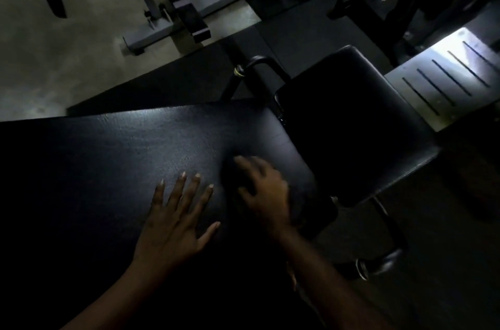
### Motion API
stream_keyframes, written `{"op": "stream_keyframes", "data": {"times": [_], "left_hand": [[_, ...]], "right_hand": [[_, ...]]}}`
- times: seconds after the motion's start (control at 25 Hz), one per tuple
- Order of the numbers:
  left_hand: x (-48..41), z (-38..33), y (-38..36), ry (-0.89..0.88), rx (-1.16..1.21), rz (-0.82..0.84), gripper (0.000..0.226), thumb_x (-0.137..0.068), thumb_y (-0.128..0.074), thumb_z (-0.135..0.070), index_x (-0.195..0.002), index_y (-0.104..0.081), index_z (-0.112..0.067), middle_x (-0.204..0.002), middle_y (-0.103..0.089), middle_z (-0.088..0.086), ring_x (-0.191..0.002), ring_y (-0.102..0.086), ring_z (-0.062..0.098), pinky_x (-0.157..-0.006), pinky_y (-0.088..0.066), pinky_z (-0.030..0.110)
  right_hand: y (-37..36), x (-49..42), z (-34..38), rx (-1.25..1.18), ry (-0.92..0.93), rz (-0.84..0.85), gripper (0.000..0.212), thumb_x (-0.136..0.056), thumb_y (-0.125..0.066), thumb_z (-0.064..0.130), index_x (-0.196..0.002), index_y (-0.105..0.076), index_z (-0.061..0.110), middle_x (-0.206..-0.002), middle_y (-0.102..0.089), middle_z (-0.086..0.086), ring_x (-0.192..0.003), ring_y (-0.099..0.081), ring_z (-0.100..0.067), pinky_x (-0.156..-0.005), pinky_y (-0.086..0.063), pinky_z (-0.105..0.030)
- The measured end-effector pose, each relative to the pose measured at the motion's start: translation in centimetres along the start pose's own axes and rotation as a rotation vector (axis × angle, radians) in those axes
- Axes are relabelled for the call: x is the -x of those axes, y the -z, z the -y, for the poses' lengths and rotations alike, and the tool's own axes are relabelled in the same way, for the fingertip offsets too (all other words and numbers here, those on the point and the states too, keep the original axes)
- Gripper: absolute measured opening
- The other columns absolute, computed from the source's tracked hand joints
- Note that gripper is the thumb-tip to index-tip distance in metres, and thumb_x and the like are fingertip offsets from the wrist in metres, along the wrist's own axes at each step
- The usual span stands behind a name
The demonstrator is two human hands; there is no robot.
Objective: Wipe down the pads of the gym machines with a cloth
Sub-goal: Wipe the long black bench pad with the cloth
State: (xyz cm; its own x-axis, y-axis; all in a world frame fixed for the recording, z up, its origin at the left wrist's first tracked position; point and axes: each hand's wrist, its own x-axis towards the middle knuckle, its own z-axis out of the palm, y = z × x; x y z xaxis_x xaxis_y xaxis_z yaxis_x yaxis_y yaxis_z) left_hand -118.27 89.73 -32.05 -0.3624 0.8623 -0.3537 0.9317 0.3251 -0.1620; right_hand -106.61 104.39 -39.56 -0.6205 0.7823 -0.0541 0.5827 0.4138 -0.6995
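Left hand (pixel 176 221) lies flat, fingers spread and released, palm pressing the long black pad (pixel 108 145). Right hand (pixel 266 190), blurred, rests near the pad's right end on a dark cloth (pixel 230 177); whether it is grasping the cloth cannot be told.

2 hands are down on the long pad (pixel 108 156), side by side near its right end: left hand (pixel 173 224) flat, right hand (pixel 266 191) just to its right, blurred. Beyond that end sits the seat pad (pixel 351 124), with a curved handle (pixel 259 62) behind where the 2 pads meet. A slotted plate (pixel 443 86) lies right of the seat. Another machine's frame (pixel 167 18) stands far behind.
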Motion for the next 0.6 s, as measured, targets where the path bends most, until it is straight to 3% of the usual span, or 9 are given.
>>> {"op": "stream_keyframes", "data": {"times": [0.08,0.2,0.44,0.52,0.6], "left_hand": [[0.1,0.0,0.1,-0.013,-0.011,0.005,0.074,-0.092,-0.007,-0.059,-0.133,-0.05,-0.013,-0.143,-0.044,0.016,-0.135,-0.03,0.031,-0.111,-0.011,0.053],[0.0,0.1,0.0,-0.009,-0.006,0.006,0.074,-0.092,-0.008,-0.06,-0.135,-0.048,-0.016,-0.144,-0.043,0.014,-0.136,-0.028,0.029,-0.112,-0.011,0.053],[-1.4,0.3,0.4,-0.01,0.021,-0.069,0.071,-0.093,-0.008,-0.06,-0.134,-0.047,-0.016,-0.143,-0.045,0.014,-0.136,-0.027,0.029,-0.112,-0.007,0.047],[-3.5,1.5,0.7,0.003,-0.002,-0.062,0.071,-0.093,-0.008,-0.059,-0.134,-0.046,-0.015,-0.143,-0.044,0.014,-0.137,-0.024,0.028,-0.113,-0.004,0.045],[-5.6,3.0,1.1,0.032,-0.005,-0.021,0.072,-0.093,-0.006,-0.059,-0.135,-0.043,-0.014,-0.143,-0.044,0.015,-0.138,-0.021,0.027,-0.112,-0.002,0.045]], "right_hand": [[-1.4,0.5,2.9,0.066,0.191,0.034,0.058,-0.075,-0.047,0.05,-0.132,-0.038,0.045,-0.137,-0.05,0.001,-0.112,-0.054,-0.025,-0.09,-0.043,-0.041],[-1.6,-3.4,-1.1,0.107,0.234,-0.013,0.058,-0.072,-0.045,0.051,-0.128,-0.048,0.039,-0.13,-0.057,-0.006,-0.1,-0.062,-0.03,-0.082,-0.049,-0.04],[-0.9,-9.4,-10.9,0.309,-0.217,0.048,0.05,-0.088,-0.05,0.044,-0.137,-0.038,0.04,-0.141,-0.04,-0.004,-0.121,-0.04,-0.034,-0.095,-0.035,-0.047],[-0.3,-10.9,-10.4,0.261,-0.362,0.02,0.049,-0.089,-0.051,0.04,-0.136,-0.039,0.037,-0.139,-0.041,-0.007,-0.12,-0.04,-0.035,-0.096,-0.034,-0.047],[-0.7,-11.8,-7.3,0.082,-0.37,-0.021,0.048,-0.087,-0.052,0.037,-0.134,-0.044,0.035,-0.136,-0.046,-0.008,-0.119,-0.045,-0.035,-0.098,-0.036,-0.045]]}}
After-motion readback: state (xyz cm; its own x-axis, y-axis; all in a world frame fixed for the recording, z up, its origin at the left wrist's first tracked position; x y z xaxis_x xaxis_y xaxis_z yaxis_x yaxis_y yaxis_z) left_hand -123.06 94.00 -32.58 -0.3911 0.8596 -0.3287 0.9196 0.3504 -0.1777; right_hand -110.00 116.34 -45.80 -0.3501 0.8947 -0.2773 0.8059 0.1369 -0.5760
